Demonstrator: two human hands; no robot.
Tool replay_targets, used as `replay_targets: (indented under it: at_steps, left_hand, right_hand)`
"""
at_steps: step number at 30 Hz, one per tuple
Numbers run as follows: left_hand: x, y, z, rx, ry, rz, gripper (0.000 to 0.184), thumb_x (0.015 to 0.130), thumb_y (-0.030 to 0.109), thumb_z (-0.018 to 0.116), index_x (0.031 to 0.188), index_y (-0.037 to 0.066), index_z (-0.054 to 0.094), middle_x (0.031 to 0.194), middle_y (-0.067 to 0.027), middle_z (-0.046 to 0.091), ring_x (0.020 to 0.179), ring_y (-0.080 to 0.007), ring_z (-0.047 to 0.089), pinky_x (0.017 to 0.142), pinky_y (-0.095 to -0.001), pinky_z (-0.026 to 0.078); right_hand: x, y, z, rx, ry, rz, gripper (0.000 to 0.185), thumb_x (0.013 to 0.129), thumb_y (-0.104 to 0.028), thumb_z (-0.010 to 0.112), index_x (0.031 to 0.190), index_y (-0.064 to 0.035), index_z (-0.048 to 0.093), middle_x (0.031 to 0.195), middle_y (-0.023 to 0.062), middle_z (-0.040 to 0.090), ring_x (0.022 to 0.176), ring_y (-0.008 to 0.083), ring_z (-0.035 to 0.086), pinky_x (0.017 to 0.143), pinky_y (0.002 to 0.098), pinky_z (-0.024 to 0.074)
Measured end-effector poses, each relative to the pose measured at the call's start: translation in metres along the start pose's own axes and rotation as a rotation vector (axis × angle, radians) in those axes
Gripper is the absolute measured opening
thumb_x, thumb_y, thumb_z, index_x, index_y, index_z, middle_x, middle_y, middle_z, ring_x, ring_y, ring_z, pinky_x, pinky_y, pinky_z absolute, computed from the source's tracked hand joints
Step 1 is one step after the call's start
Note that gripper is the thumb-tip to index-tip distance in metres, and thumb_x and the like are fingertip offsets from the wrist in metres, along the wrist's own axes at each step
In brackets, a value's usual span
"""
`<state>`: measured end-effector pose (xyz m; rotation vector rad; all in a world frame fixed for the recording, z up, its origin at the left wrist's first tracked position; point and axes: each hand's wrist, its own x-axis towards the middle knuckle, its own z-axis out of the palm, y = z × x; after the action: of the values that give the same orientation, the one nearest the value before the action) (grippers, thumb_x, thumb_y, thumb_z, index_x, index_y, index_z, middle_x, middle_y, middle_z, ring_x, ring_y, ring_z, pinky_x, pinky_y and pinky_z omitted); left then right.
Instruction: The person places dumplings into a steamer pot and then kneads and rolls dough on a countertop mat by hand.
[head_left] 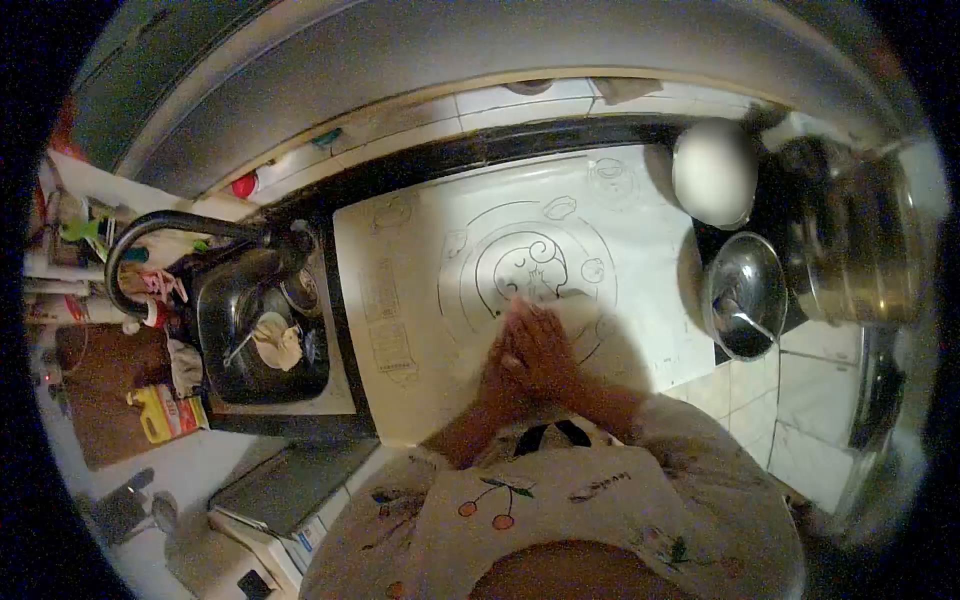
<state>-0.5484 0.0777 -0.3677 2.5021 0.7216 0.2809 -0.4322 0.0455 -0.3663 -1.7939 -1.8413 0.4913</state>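
My left hand (499,368) and my right hand (546,345) are pressed palm to palm in front of my chest, fingers together and slightly blurred. Whether anything lies between the palms is hidden. Beneath them, a white mat (420,235) with a printed round drawing and small food pictures covers the counter. To the right of the mat stands a metal bowl (742,270) with a spoon (755,325) in it. Behind that bowl is a rounded white bowl or container (715,178), brightly lit.
On the left, a black sink (225,360) with a curved black faucet (150,222) holds dishes. A yellow bottle (152,415) is beside it. At the far right stands a large glossy container (865,240). A cabinet (450,55) overhangs the counter's back.
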Motion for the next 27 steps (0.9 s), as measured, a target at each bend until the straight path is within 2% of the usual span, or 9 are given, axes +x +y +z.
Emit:
replay_targets:
  at_steps: [2,4,8,9,12,14,20,25,27]
  left_hand:
    - [0.035,-0.03,-0.028,-0.058,0.036,0.123,0.084,0.078,0.047,0.063,0.139,-0.001,0.031,0.143,-0.026,0.031,0.134,-0.0413,0.026,0.111,-0.0513,0.018]
    - [0.063,-0.055,-0.054,-0.268,-0.119,-0.16,0.076,0.079,0.042,0.065,0.134,-0.003,0.037,0.14,-0.0258,0.034,0.128,-0.0388,0.035,0.108,-0.0484,0.027]
    - [0.108,-0.112,-0.041,0.328,0.345,0.239,0.076,0.072,0.043,0.066,0.128,-0.003,0.045,0.134,-0.0245,0.041,0.122,-0.0406,0.04,0.107,-0.0556,0.023]
    - [0.112,-0.097,-0.056,0.294,0.205,0.05,0.078,0.07,0.043,0.067,0.128,-0.003,0.045,0.134,-0.0241,0.042,0.123,-0.0409,0.04,0.107,-0.0553,0.022]
    - [0.066,-0.089,-0.022,0.339,0.208,-0.016,0.082,0.068,0.045,0.068,0.132,-0.001,0.043,0.135,-0.0239,0.041,0.124,-0.042,0.038,0.106,-0.0562,0.022]
    - [0.019,-0.052,-0.028,0.209,0.088,-0.075,0.085,0.068,0.049,0.069,0.133,0.002,0.041,0.136,-0.0246,0.038,0.127,-0.0416,0.035,0.104,-0.0579,0.024]
    - [-0.04,-0.03,-0.001,0.304,0.192,-0.206,0.077,0.066,0.055,0.071,0.124,0.009,0.05,0.129,-0.022,0.047,0.121,-0.041,0.042,0.096,-0.0574,0.033]
    - [0.017,-0.069,-0.066,0.03,-0.227,-0.362,0.065,0.063,0.058,0.073,0.104,0.008,0.06,0.098,-0.0164,0.063,0.091,-0.034,0.061,0.08,-0.0449,0.048]
    - [0.032,-0.1,-0.065,0.008,-0.205,-0.317,0.063,0.061,0.063,0.072,0.088,0.007,0.064,0.073,-0.0143,0.064,0.067,-0.0342,0.063,0.066,-0.0434,0.051]
  right_hand:
    - [0.046,0.004,-0.005,-0.036,0.09,-0.074,0.059,0.092,-0.037,0.042,0.139,-0.0018,0.035,0.145,0.0239,0.03,0.134,0.0377,0.031,0.11,0.0533,0.0182]
    - [0.091,0.017,-0.009,-0.078,0.141,-0.066,0.057,0.092,-0.036,0.042,0.138,-0.0016,0.037,0.144,0.024,0.032,0.132,0.0375,0.035,0.109,0.0527,0.0221]
    - [0.142,0.038,0.008,-0.111,0.12,0.137,0.054,0.091,-0.033,0.047,0.134,-0.0009,0.042,0.133,0.0238,0.046,0.125,0.0372,0.042,0.105,0.0498,0.03]
    - [0.143,0.034,0.001,-0.109,0.121,0.168,0.053,0.09,-0.032,0.048,0.133,-0.0004,0.043,0.13,0.0236,0.049,0.123,0.0375,0.044,0.104,0.0493,0.0315]
    - [0.089,0.037,0.011,-0.218,0.224,-0.096,0.053,0.085,-0.027,0.052,0.129,0.0017,0.045,0.124,0.0226,0.051,0.114,0.037,0.049,0.099,0.0492,0.0359]
    - [0.025,0.034,0.009,-0.32,0.098,-0.196,0.055,0.08,-0.026,0.056,0.126,0.0016,0.046,0.126,0.0216,0.049,0.111,0.0362,0.05,0.097,0.0496,0.0366]
    - [-0.037,0.022,-0.012,-0.328,-0.115,-0.035,0.06,0.072,-0.027,0.069,0.125,-0.0058,0.049,0.127,0.0175,0.05,0.115,0.0345,0.049,0.095,0.0489,0.038]
    - [0.015,0.107,-0.007,-0.132,-0.36,0.165,0.051,0.073,-0.043,0.071,0.112,-0.0114,0.061,0.105,0.012,0.065,0.096,0.0281,0.062,0.081,0.0399,0.049]
    - [0.049,0.08,-0.056,0.013,-0.383,0.042,0.044,0.079,-0.045,0.065,0.105,-0.0098,0.064,0.088,0.0129,0.067,0.079,0.029,0.065,0.071,0.0384,0.0521]
